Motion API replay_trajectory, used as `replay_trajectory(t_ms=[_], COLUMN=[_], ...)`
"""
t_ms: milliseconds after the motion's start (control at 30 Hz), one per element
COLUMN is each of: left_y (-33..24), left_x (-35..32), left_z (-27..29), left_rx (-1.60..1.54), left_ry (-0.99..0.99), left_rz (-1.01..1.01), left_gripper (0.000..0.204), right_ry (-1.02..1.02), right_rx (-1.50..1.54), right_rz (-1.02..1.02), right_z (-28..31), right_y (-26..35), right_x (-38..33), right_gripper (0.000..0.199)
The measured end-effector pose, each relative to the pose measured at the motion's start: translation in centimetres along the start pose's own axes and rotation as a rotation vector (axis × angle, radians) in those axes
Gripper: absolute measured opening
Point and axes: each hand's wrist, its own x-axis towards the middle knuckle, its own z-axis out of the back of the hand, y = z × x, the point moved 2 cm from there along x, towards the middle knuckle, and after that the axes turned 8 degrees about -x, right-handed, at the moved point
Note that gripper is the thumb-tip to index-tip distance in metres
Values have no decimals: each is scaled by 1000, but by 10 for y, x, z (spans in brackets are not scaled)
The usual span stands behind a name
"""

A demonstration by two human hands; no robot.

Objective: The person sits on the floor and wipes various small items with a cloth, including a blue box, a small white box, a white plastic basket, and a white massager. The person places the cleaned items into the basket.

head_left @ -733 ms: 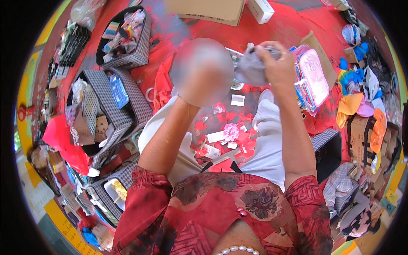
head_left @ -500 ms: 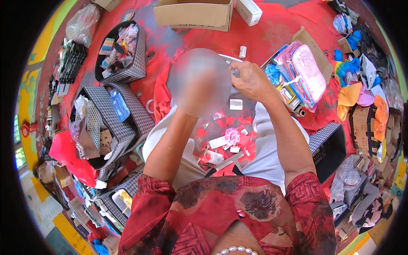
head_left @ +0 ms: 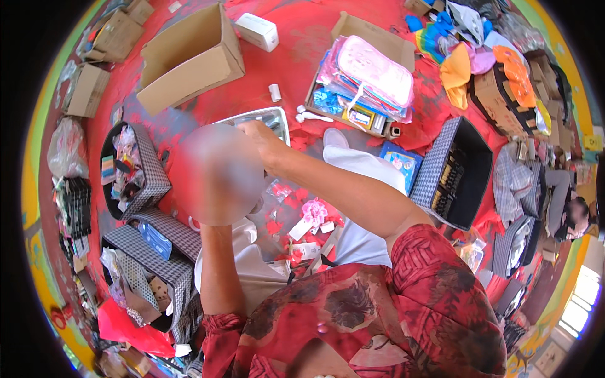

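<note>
A round smear covers my left hand [head_left: 224, 173], so its fingers and anything in them are hidden. My right hand [head_left: 259, 142] reaches across to the left and meets the edge of that smear; its fingers look curled, but what they grip cannot be made out. Just beyond both hands lies a white-rimmed tray or bin [head_left: 282, 121], partly hidden by them. Between my legs a pink fabric flower [head_left: 315, 213] rests beside small white cards [head_left: 300, 229] and scraps.
An open cardboard box [head_left: 189, 72] and a white carton [head_left: 257, 31] stand farther off. A box of pink pouches [head_left: 375, 69] lies ahead to the right. Checked bins [head_left: 148, 167] line the left; another checked bin [head_left: 444, 160] tips open at right. A white cylinder [head_left: 275, 92] stands near the tray.
The view has swung to the right and the hands now appear farther left in it. My right forearm now crosses in front of me. More of the white-rimmed tray shows.
</note>
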Motion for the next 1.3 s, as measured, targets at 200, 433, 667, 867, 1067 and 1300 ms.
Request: replay_trajectory(t_ms=[200, 433, 667, 867, 1067, 1300], left_y=[-28, -20, -15, -40, -26, -26], left_x=[5, 0, -3, -4, -1, -1], left_z=[16, -8, 2, 13, 11, 9], left_rx=[458, 453, 226, 278, 229, 152], left_ry=[-75, -62, -73, -136, -83, -180], left_rz=[-166, -166, 2, -233, -112, -137], left_gripper=[23, 19, 22, 16, 9, 33], right_ry=[82, -440, -365, 20, 67, 6], right_rx=[-340, -344, -593, -582, -305, 92], right_rz=[181, 345, 563, 102, 139, -83], right_z=[14, 22, 3, 14, -19, 3], right_y=[15, 32, 40, 15, -6, 4], right_x=[-3, -8, -24, -3, -3, 0], right_gripper=[40, 29, 26, 39, 47, 38])
